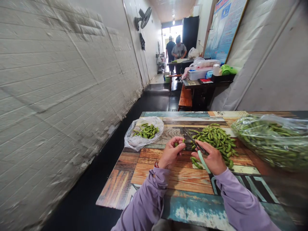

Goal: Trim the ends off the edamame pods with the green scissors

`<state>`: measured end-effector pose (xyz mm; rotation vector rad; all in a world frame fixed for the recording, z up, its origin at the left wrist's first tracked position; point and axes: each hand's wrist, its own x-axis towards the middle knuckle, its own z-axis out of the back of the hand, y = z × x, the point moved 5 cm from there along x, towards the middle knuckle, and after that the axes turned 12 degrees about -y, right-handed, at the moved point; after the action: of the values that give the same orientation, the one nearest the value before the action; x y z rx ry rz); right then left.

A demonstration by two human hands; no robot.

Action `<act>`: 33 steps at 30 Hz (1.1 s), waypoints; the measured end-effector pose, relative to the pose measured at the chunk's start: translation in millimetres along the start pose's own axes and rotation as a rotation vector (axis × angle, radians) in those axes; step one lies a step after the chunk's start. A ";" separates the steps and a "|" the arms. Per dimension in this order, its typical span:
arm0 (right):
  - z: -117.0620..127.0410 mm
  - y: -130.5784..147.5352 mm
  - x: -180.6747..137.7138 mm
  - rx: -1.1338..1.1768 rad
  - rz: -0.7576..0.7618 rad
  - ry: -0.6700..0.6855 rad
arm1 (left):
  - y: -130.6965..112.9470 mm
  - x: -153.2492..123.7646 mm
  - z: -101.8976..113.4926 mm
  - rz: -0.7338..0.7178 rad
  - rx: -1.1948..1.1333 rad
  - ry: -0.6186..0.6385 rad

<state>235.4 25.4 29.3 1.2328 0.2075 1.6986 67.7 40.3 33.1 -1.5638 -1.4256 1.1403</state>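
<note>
My left hand (171,152) pinches a green bean pod (183,141) above the painted wooden table (168,179). My right hand (211,158) grips scissors (196,146) with pale green handles, their open blades pointing up and left by the pod's end. A loose pile of green pods (218,138) lies just beyond my right hand. At the table's far left, a clear plastic bag (143,132) lies open with several pods in it.
A large clear bag full of pods (271,138) sits at the right edge. A white brick wall (60,96) runs along the left. Beyond are a bench (185,98), a cluttered dark table (204,84) and two people (175,51) far down the corridor.
</note>
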 end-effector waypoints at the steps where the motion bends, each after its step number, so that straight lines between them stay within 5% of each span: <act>1: -1.2 0.2 -0.3 -0.005 0.011 0.018 | 0.7 0.8 0.5 -0.002 0.005 -0.003; 33: -6.9 4.8 -3.1 -0.007 0.106 0.129 | -5.0 2.6 6.2 -0.192 0.231 -0.045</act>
<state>227.0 23.3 27.1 1.1469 0.2167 1.8714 60.1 43.3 35.1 -1.2220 -1.3861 1.1837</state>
